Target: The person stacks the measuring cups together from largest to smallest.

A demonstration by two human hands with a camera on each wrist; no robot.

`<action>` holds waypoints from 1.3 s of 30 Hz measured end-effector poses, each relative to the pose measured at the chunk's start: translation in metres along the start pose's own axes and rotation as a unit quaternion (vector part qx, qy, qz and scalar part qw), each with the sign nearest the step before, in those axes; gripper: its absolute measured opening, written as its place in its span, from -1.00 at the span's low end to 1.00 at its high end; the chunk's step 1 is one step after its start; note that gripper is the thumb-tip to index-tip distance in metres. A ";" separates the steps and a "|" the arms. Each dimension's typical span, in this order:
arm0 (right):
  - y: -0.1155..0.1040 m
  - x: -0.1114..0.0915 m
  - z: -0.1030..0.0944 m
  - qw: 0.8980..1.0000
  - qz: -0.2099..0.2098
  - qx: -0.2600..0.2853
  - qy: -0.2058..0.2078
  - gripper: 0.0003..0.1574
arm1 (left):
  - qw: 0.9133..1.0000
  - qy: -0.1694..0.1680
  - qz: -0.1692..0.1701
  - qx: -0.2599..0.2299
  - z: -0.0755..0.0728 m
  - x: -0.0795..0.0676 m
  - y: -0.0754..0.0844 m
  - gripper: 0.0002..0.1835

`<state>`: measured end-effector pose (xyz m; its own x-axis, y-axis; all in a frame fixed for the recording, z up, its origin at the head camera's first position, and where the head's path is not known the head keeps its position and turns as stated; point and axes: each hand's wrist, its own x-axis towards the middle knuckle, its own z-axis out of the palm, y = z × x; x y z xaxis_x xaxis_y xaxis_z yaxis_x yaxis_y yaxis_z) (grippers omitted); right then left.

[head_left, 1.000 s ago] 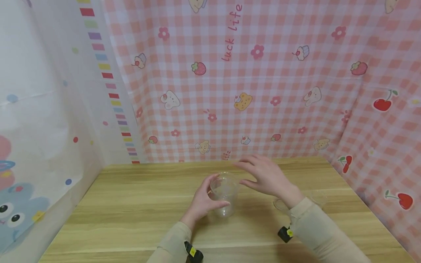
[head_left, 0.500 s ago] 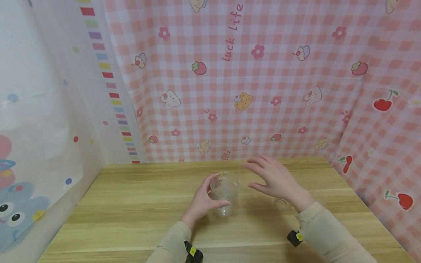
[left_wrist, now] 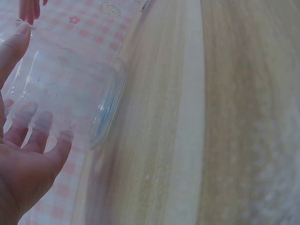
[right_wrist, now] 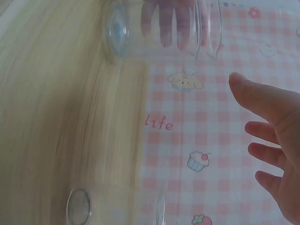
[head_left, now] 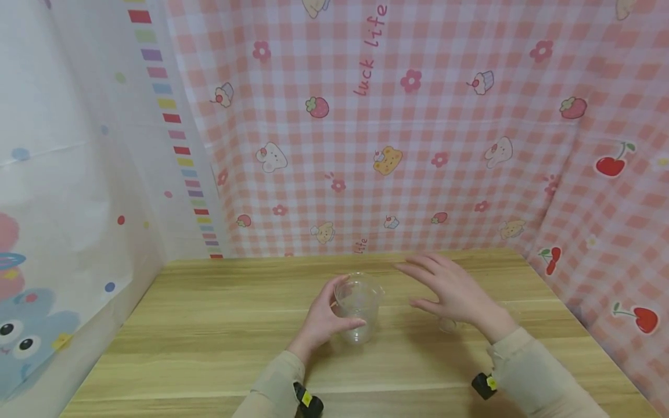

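Note:
A clear plastic cup (head_left: pixel 360 305) stands upright on the wooden table. My left hand (head_left: pixel 323 319) grips its left side, thumb in front and fingers round the back. Through the cup's wall (left_wrist: pixel 70 89) the fingers show in the left wrist view. Two rim-like edges appear at the top of the held cup (right_wrist: pixel 131 33) in the right wrist view; whether cups are nested I cannot tell. My right hand (head_left: pixel 455 293) hovers to the right, fingers spread and holding nothing. A second clear cup (right_wrist: pixel 122 206) stands beyond it, mostly hidden by the hand and wrist in the head view.
The wooden table (head_left: pixel 219 337) runs back to a pink checked cloth (head_left: pixel 334 145). A white patterned sheet (head_left: pixel 78 191) hangs at the left, and more checked cloth (head_left: pixel 617 232) covers the right side. Black wrist cameras sit at both sleeves.
My right hand has moved right, away from the held cup, with its fingers still apart. The left hand and its cup have stayed put.

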<state>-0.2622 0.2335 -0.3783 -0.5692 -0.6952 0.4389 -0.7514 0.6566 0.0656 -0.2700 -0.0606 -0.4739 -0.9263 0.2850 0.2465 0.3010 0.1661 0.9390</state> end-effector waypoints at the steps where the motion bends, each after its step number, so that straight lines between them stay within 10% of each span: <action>1: 0.001 -0.002 0.000 1.000 0.003 0.002 -0.002 -0.06 | 1.000 -0.001 0.001 0.001 0.000 0.000 0.000 0.01; 17: 0.016 -0.028 -0.004 0.996 0.032 0.058 -0.066 0.08 | 1.000 -0.004 0.010 -0.009 0.000 -0.001 -0.001 0.01; 24: 0.022 -0.037 -0.005 0.991 0.051 0.087 -0.093 0.13 | 1.000 -0.011 0.001 -0.005 -0.002 -0.011 0.033 -0.04; 31: 0.026 -0.044 -0.004 0.989 0.062 0.102 -0.091 0.09 | 1.000 -0.004 0.007 -0.009 0.000 -0.001 0.002 0.01; 39: 0.027 -0.048 -0.006 0.984 0.085 0.110 -0.115 0.07 | 1.000 -0.002 0.006 -0.008 0.000 -0.001 0.001 0.01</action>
<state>-0.2530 0.2861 -0.3917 -0.7342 -0.6452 0.2115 -0.6786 0.7073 -0.1979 -0.2684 -0.0608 -0.4737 -0.9216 0.2907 0.2573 0.3088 0.1474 0.9396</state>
